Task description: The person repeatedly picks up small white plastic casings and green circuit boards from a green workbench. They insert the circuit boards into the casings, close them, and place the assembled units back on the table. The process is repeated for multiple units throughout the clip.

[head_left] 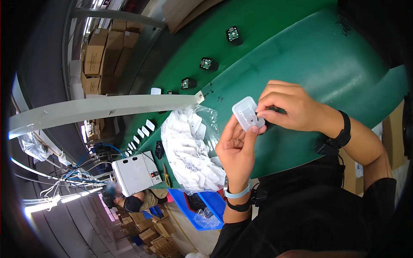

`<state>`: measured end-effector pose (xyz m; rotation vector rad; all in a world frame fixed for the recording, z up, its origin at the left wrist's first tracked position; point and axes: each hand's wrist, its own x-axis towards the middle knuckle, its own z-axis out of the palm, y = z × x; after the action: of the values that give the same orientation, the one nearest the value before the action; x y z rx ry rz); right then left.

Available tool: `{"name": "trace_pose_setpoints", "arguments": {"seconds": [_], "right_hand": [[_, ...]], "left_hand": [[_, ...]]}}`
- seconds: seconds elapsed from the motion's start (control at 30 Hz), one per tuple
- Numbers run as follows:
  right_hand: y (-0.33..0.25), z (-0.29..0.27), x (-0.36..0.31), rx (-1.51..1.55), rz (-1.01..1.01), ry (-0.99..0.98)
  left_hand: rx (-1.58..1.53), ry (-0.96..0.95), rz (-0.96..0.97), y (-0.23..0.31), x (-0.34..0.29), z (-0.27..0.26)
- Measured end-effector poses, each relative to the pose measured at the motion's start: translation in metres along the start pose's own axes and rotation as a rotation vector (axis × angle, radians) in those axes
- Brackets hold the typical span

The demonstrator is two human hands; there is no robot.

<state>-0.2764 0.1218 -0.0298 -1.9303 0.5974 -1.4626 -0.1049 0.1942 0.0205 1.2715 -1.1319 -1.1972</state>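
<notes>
My left hand (pixel 236 148) holds a small white plastic cover (pixel 244 112) with rounded corners, thumb on its lower edge and fingers beneath. The cover is tilted, its hollow inner side with small posts turned up. At the cover's right edge, the fingertips of my right hand (pixel 292 107) are pinched on a small black part (pixel 257 115), mostly hidden by the fingers. Left of my hands lies a clear plastic bag (pixel 189 150) heaped with more white covers. A few tiny black pieces (pixel 220 99) are scattered on the green mat (pixel 301 77) above it.
Black housings with green circuit boards (pixel 205 64) stand in a row on the green belt, with white covers (pixel 142 132) farther along. A pale metal bar (pixel 112 105) crosses at left. Nearby are scissors (pixel 167 176), a white box (pixel 135 174) and a blue bin (pixel 217 202). Another person (pixel 135 202) is beyond.
</notes>
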Motion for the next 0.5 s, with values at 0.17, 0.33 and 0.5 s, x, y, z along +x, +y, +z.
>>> {"name": "trace_pose_setpoints", "arguments": {"seconds": [0.17, 0.33, 0.5], "right_hand": [[0.0030, 0.0017, -0.0025, -0.075, -0.095, 0.042], [-0.0014, 0.0025, -0.0007, -0.033, -0.105, 0.056], [-0.0012, -0.0002, -0.0025, 0.037, -0.032, -0.002]], "left_hand": [[0.062, 0.040, 0.017, -0.0030, -0.0017, 0.0064], [0.017, 0.025, 0.052, -0.0015, 0.0008, 0.0094], [-0.090, -0.017, 0.053, -0.0048, 0.0055, 0.0088]]}}
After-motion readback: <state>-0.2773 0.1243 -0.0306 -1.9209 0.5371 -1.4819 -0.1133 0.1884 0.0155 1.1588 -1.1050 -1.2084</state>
